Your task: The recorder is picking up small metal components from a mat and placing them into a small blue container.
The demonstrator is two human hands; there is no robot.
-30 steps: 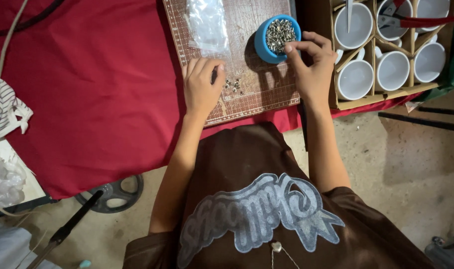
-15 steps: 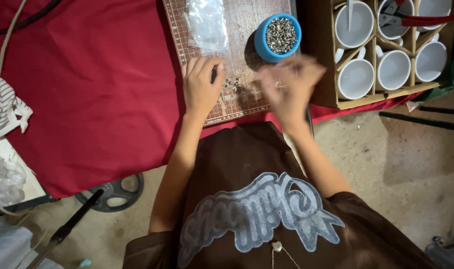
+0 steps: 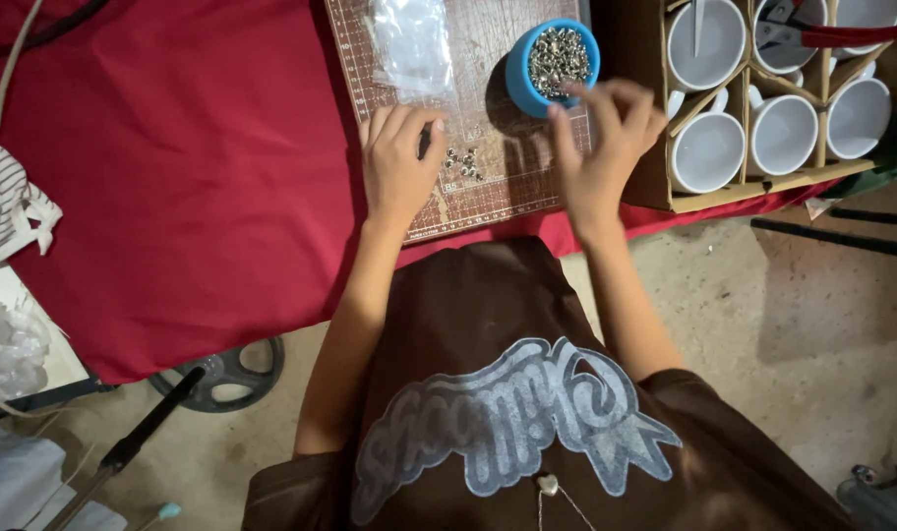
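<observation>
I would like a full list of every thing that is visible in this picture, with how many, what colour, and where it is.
cutting mat: one, brown with a grid, on the red cloth
blue cup: one, full of small silver metal pieces, at the mat's far right
loose metal pieces: a small cluster, silver, on the mat between the hands
clear plastic bag: one, far part of the mat
red cloth: one, covers the table
white mugs: six, in a divided cardboard box, right
red-handled tool: one, across the far mugs
striped cloth: one, left edge
left hand: flat on the mat
right hand: raised near the blue cup, fingers pinched
</observation>
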